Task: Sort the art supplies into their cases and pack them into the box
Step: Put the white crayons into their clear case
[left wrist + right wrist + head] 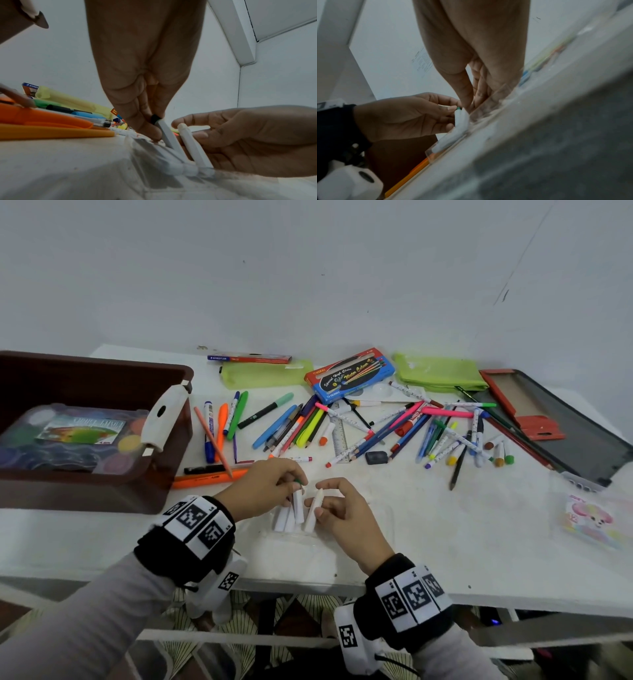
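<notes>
a few white markers [289, 517] already sit in the clear case [291, 537] at the near edge of the bench [428, 529]. the left hand [263, 487] pinches a green-capped marker [298, 501] into it; the right hand [342, 508] grips another white marker [313, 510] beside it. most is left: the loose pens and pencils [342, 426] lie scattered behind, pouches [442, 371] seemingly unfilled. the brown box [102, 378], far left, holds only a paint set [78, 436].
</notes>
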